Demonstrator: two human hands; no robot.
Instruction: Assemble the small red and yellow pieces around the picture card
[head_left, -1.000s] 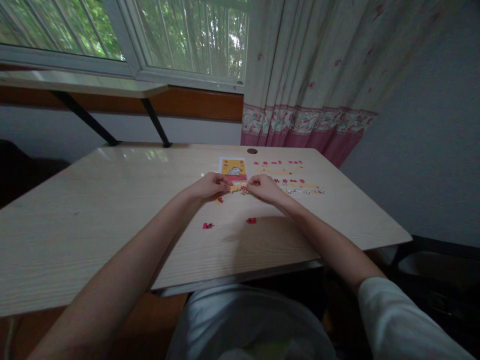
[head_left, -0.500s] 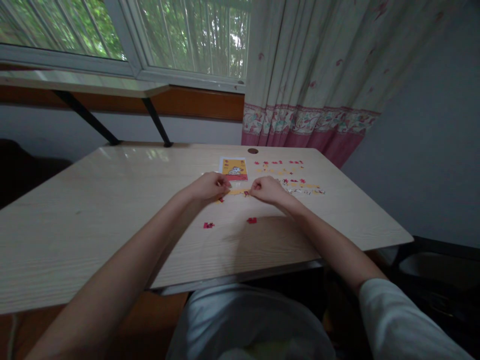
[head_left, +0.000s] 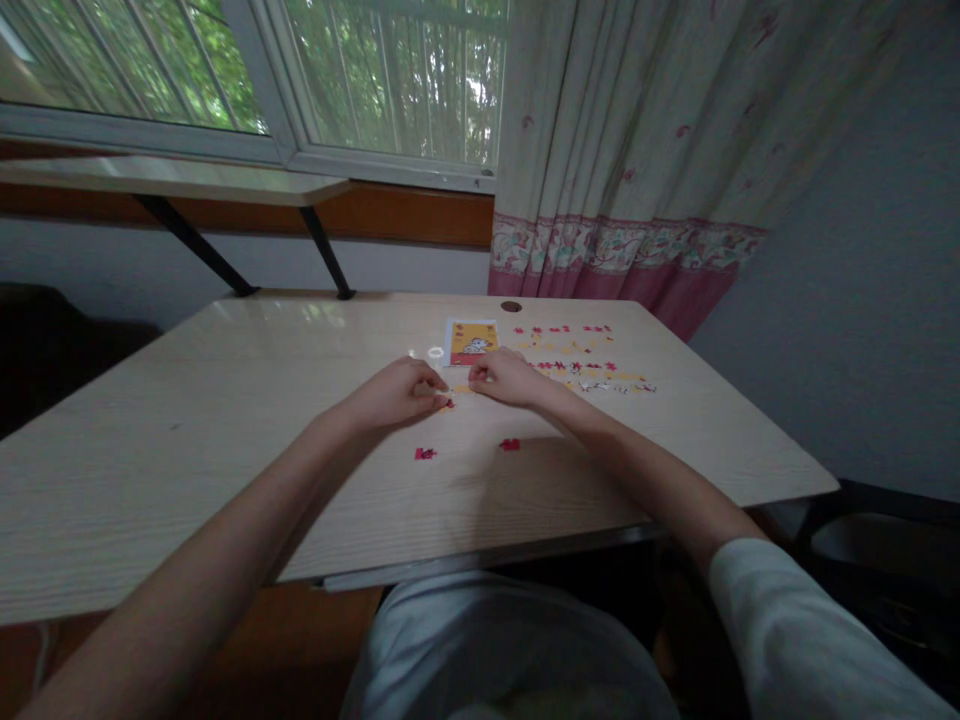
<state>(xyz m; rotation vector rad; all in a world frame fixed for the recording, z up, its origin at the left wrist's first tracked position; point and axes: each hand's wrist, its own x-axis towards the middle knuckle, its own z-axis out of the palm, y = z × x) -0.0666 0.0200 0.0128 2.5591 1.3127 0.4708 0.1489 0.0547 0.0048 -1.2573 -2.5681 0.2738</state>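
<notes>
My left hand (head_left: 403,392) is closed in a pinch at the left end of a yellow strip of jigsaw pieces (head_left: 463,389). A small red and yellow jigsaw piece (head_left: 449,404) shows just under its fingertips. From the right, my right hand (head_left: 508,379) pinches at the same strip, covering its right end. Just beyond the hands lies a picture card (head_left: 472,338) with a white animal on yellow and red. Closer to me rest two separate red jigsaw pieces, a left one (head_left: 425,454) and a right one (head_left: 510,445).
Loose red pieces (head_left: 559,329), yellow pieces (head_left: 574,348) and white pieces (head_left: 600,386) lie in rows on the right of the wooden table (head_left: 225,430). A round hole (head_left: 511,307) is near the back edge. A raised shelf (head_left: 187,180) stands at the back left.
My right hand has moved left, closer to my left hand, and now covers the strip's right part. More red pieces show behind my right wrist. The view has shifted slightly.
</notes>
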